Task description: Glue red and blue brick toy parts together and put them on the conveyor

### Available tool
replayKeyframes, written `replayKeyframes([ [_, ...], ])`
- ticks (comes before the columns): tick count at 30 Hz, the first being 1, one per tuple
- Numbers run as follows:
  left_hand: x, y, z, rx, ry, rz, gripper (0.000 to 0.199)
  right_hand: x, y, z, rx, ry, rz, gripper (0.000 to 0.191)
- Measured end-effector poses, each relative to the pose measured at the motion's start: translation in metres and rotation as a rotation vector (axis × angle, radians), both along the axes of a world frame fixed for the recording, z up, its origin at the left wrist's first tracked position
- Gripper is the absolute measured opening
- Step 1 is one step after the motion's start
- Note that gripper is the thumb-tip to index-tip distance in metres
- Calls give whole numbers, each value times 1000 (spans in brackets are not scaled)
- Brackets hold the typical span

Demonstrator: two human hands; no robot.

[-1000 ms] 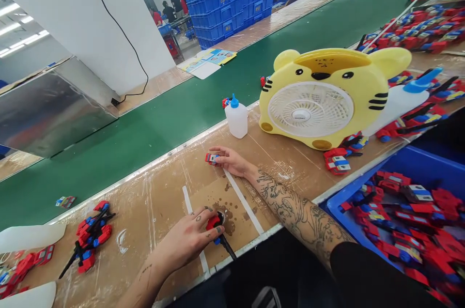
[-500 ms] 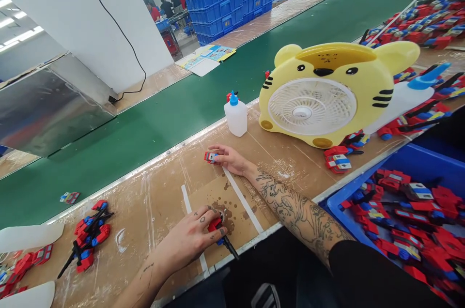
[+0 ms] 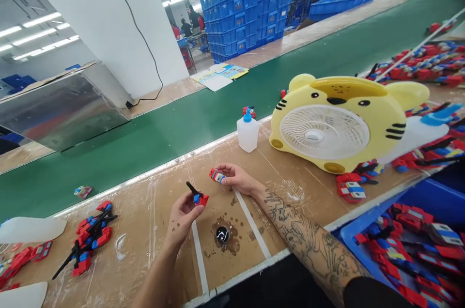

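Observation:
My left hand (image 3: 184,217) pinches a small red and blue toy part with a black stick (image 3: 201,198); the stick points up and to the left. To its right, my right hand (image 3: 238,179) grips a red and white toy part with blue trim (image 3: 217,176), held by the fingertips. The two parts are close together but apart. Below both hands, a small round dish (image 3: 222,235) of dark, shiny liquid sits on the bench, with wet spots around it.
A white squeeze bottle (image 3: 248,134) with a blue cap stands near the green conveyor belt (image 3: 174,133). Right of it is a yellow animal-faced fan (image 3: 327,124). Toy parts (image 3: 90,238) lie in a pile at left, and a blue bin (image 3: 348,230) at lower right holds many more.
My left hand has risen from over the dish with its toy part, whose black stick now points upward; the dish is uncovered. My right hand has tilted its part. The whole view has shifted.

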State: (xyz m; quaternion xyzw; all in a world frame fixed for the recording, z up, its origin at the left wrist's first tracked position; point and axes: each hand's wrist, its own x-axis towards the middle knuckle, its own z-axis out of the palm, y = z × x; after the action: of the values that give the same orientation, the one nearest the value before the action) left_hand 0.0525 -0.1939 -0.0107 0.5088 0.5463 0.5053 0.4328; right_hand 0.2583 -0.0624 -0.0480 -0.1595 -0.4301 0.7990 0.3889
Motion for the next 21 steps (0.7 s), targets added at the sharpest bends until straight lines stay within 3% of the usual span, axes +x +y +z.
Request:
replayKeyframes([
  [3, 8, 19, -7, 20, -209, 177, 47, -2, -1, -4, 65, -17, -10, 51],
  [7, 16, 39, -7, 32, -299, 214, 48, -3, -2, -6, 135, -74, 1, 53],
  [15, 18, 52, -9, -6, -156, 150, 46, -4, -5, -6, 244, -174, -14, 54],
  [21, 29, 54, -13, -8, -40, 149, 41, -3, -10, 1, 629, -430, -221, 48],
])
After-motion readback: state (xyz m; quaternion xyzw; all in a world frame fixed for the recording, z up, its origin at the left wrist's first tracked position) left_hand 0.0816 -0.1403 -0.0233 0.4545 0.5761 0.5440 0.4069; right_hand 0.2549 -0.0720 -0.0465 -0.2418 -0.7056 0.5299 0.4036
